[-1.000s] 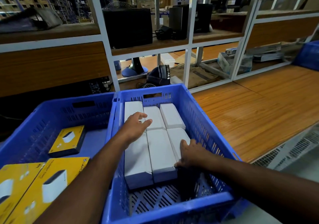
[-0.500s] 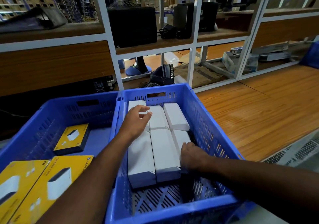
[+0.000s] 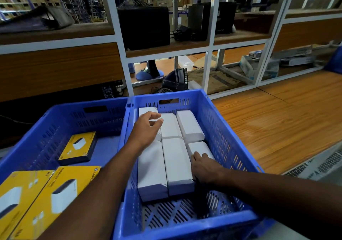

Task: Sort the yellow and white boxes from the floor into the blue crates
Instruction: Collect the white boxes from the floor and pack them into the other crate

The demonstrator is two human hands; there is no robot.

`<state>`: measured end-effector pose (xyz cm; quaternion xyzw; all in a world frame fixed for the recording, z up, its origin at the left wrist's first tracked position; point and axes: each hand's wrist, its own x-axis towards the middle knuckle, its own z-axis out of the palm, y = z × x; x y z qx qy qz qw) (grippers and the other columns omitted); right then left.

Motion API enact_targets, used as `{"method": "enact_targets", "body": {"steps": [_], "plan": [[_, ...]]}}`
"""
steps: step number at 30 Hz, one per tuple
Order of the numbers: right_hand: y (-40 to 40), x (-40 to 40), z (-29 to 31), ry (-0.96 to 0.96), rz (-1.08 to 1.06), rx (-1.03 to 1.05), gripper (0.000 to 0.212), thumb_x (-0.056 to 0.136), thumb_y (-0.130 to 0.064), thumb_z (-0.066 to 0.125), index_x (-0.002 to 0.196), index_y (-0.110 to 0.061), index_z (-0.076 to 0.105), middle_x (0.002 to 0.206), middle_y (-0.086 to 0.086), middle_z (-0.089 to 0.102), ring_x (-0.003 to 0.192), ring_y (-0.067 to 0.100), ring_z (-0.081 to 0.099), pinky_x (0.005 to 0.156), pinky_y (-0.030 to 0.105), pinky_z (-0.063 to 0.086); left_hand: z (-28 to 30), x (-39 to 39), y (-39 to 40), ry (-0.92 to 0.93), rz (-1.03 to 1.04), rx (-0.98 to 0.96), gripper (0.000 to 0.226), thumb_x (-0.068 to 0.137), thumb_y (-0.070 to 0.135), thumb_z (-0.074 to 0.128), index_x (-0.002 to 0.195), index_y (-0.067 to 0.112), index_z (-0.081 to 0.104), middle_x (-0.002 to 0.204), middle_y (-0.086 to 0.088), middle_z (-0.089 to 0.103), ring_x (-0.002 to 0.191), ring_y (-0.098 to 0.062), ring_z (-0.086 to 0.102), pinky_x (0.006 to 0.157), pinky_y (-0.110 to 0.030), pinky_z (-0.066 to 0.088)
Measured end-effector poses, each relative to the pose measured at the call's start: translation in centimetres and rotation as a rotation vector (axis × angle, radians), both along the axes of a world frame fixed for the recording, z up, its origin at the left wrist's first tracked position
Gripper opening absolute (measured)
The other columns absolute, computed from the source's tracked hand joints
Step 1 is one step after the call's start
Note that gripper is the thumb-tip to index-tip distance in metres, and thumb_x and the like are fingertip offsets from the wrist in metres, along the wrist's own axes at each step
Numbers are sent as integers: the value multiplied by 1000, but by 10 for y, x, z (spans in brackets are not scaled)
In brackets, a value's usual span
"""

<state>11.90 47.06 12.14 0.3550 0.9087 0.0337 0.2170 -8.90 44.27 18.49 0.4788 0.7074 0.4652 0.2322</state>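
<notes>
- Since a second ago, my left hand (image 3: 147,128) has crept a little toward 12 o'clock along the far-left white box (image 3: 148,110), fingers now curling over its top with the thumb tip out to the right.
- My right hand (image 3: 204,166) has stayed at the near-right white box (image 3: 199,147), fingers bent down over its near end; I cannot tell whether they grip it or only press on it.
- Six white boxes lie flat in the right crate (image 3: 227,134), in two rows of three, touching side to side. The far-right box (image 3: 189,126) sits slightly askew.
- At 6 o'clock inside that crate, the slotted floor (image 3: 177,215) shows bare.
- At 9 o'clock, the left crate (image 3: 55,113) touches the right one, rim to rim.
- One small yellow box (image 3: 78,148) lies flat on the left crate's floor.
- At 7 o'clock, two larger yellow boxes (image 3: 55,193) lie side by side, each printed with a white device.
- At 3 o'clock, a wooden surface (image 3: 277,125) stretches away.
- At 12 o'clock, white-framed shelves (image 3: 209,41) hold dark equipment.
</notes>
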Motion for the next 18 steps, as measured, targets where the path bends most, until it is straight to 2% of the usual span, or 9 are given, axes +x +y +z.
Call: {"method": "enact_targets", "body": {"steps": [1, 4, 5, 7, 10, 12, 16, 18], "plan": [[1, -2, 0, 24, -1, 4, 41, 97, -5, 40, 136, 9, 39, 134, 23, 38, 119, 36, 43, 87, 43, 44, 0, 0, 0, -2, -5, -2, 22, 101, 33, 57, 121, 25, 62, 131, 5, 58, 105, -5, 56, 71, -20, 46], [3, -6, -2, 89, -30, -36, 42, 94, -1, 39, 135, 11, 40, 131, 22, 41, 117, 34, 44, 71, 38, 42, 0, 1, -1, 4, -19, -8, 23, 101, 33, 57, 122, 24, 62, 129, 7, 59, 101, -1, 55, 70, -17, 44], [6, -6, -6, 80, -35, -44, 42, 94, -1, 41, 134, 11, 41, 130, 23, 42, 117, 34, 45, 74, 39, 43, -1, 1, -1, 5, -22, -8, 23, 101, 33, 57, 122, 24, 62, 129, 7, 58, 100, 0, 55, 70, -17, 44], [10, -3, -7, 76, -75, -44, 47, 94, -7, 48, 135, 13, 38, 133, 25, 41, 120, 36, 45, 88, 44, 47, -1, 2, -1, 4, -20, -3, 23, 101, 33, 57, 122, 23, 62, 129, 7, 58, 100, 0, 55, 70, -17, 44], [13, 2, -12, 9, -109, 30, 67, 91, -21, 60, 139, 17, 31, 142, 32, 35, 132, 44, 36, 100, 50, 42, 0, 1, 0, 2, -9, 6, 22, 101, 32, 58, 121, 24, 62, 129, 7, 58, 100, 0, 55, 68, -16, 43], [11, 1, -11, -5, -129, 37, 68, 91, -23, 62, 140, 12, 31, 141, 27, 38, 131, 42, 37, 100, 47, 41, -1, 0, 1, 0, 0, 11, 21, 101, 32, 58, 121, 25, 62, 130, 7, 58, 100, 0, 55, 70, -17, 44], [3, -5, -5, 62, -126, 39, 78, 94, -18, 56, 152, 6, 9, 146, 30, 31, 133, 42, 37, 101, 43, 39, -1, -1, 1, 1, 12, 8, 21, 101, 33, 58, 121, 27, 61, 129, 7, 57, 105, -6, 56, 70, -19, 45], [1, -5, -1, 48, -100, 38, 73, 94, -12, 55, 150, 8, 13, 144, 28, 32, 130, 40, 39, 100, 44, 40, -2, -1, 1, 1, 11, 12, 20, 101, 33, 58, 120, 26, 62, 126, 7, 58, 103, -5, 56, 69, -17, 45]]}}
